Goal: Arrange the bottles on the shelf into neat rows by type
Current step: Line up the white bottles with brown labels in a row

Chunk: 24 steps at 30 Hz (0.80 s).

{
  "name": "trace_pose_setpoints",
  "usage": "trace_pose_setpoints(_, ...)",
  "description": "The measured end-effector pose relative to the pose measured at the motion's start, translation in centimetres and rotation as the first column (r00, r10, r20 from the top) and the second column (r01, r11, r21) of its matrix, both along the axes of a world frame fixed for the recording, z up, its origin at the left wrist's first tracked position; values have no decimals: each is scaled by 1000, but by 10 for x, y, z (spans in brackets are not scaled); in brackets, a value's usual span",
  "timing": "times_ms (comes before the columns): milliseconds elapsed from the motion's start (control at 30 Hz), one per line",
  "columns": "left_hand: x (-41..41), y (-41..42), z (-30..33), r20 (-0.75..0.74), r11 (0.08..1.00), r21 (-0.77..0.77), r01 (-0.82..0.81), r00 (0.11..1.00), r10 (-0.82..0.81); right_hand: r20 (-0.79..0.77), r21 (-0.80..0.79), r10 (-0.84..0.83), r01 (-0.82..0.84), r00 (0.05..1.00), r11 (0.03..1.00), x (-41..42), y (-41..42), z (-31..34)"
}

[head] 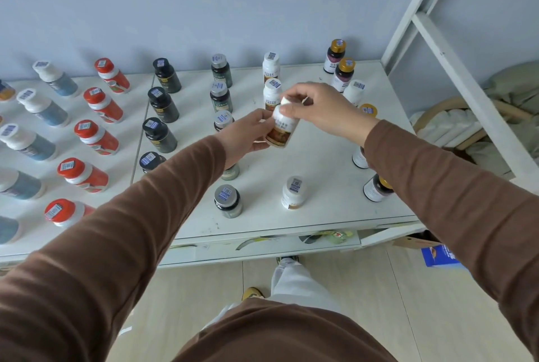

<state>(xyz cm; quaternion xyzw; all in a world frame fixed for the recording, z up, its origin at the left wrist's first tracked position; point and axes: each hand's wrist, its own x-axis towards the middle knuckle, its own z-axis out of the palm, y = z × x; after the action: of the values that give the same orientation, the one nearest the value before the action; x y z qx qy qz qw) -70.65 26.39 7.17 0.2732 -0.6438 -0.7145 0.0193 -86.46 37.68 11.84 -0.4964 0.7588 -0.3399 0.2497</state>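
Observation:
A white bottle with a brown label (pixel 282 128) is lifted above the white shelf top (pixel 320 216), tilted. My left hand (pixel 246 135) grips its body from the left, and my right hand (pixel 318 108) pinches its white cap from above. Behind it two matching white bottles (pixel 271 65) stand in a column, and another white bottle (pixel 294 193) stands near the front. Columns run front to back: silver-capped dark bottles (pixel 221 70), black bottles (pixel 166 74), red-capped bottles (pixel 111 74) and white-capped blue bottles (pixel 55 77). Gold-capped bottles (pixel 335 55) stand at the right, partly hidden by my right arm.
The wall runs behind the shelf. A white ladder frame (pixel 455 70) leans at the right, with bedding (pixel 455 125) beyond it. A blue box (pixel 440 256) lies on the floor below the shelf's right corner. My feet stand on the wooden floor (pixel 379 303).

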Motion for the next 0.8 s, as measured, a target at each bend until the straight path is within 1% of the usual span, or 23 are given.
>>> trace_pose_setpoints(67, 0, 1, -8, 46, 975, -210, 78, 997, -70, -119, 36, 47, -43, 992, 998, 2, 6, -6)
trace_pose_setpoints(100, -1, 1, -12, 92, 926, -355, 125, 991, -98, -170, 61, 72, -62, 983, 996, 4, 9, -11)
trace_pose_setpoints(133, -1, 0, -15, 164, 840, -512, 180, 980, -110, -226, 91, 97, -78, 969, 993, 5, 11, -16)
trace_pose_setpoints(167, -1, -1, -17, 243, 723, -648, 238, 965, -99, -274, 126, 122, -90, 954, 988, 7, 12, -23)
trace_pose_setpoints(200, -1, -2, -18, 310, 610, -736, 292, 947, -79, -310, 160, 145, -98, 940, 982, 9, 11, -30)
trace_pose_setpoints(233, 0, -3, -19, 350, 532, -780, 328, 935, -63, -334, 189, 164, -104, 928, 976, 11, 11, -37)
trace_pose_setpoints(300, -1, -4, -20, 390, 473, -802, 364, 920, -47, -353, 230, 197, -119, 915, 966, 15, 9, -48)
trace_pose_setpoints(467, -1, -7, -21, 389, 453, -814, 363, 920, -38, -336, 254, 247, -165, 909, 953, 19, 6, -61)
trace_pose_setpoints(533, -4, -11, -19, 391, 439, -821, 364, 920, -31, -293, 287, 279, -194, 914, 938, 14, 4, -59)
trace_pose_setpoints(600, -10, -18, -13, 388, 401, -844, 358, 922, -6, -232, 291, 279, -207, 932, 934, 5, 0, -51)
trace_pose_setpoints(667, -19, -30, -5, 350, 375, -873, 310, 936, 40, -225, 221, 207, -157, 952, 962, -9, -10, -41)
trace_pose_setpoints(733, -30, -44, 2, 337, 365, -886, 285, 937, 86, -275, 129, 92, -58, 957, 990, -26, -25, -35)
trace_pose_setpoints(800, -44, -59, 4, 367, 359, -883, 301, 921, 133, -349, 81, 22, 7, 937, 997, -41, -46, -35)
